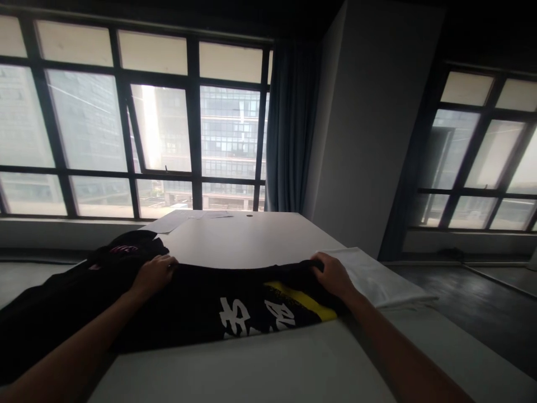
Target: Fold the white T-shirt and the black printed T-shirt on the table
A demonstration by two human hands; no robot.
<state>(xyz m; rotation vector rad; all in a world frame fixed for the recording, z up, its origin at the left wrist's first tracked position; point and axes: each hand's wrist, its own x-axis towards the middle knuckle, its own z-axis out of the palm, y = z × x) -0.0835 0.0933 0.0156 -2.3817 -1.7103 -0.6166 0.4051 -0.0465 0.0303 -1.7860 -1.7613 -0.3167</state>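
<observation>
A black garment (235, 305) with white characters and a yellow stripe lies flat across the white table (251, 240) in front of me. My left hand (154, 272) grips its far edge on the left side. Over on the right, my right hand (331, 274) pinches the same far edge. Both forearms reach over the cloth. More dark clothing (121, 249) with pink print is heaped at the left, just behind my left hand.
A folded white cloth (377, 277) lies at the table's right edge, beside my right hand. Sheets of paper (176, 219) rest at the far end. Big windows (159, 129), a blue curtain (289, 129) and a grey pillar (369, 129) stand behind.
</observation>
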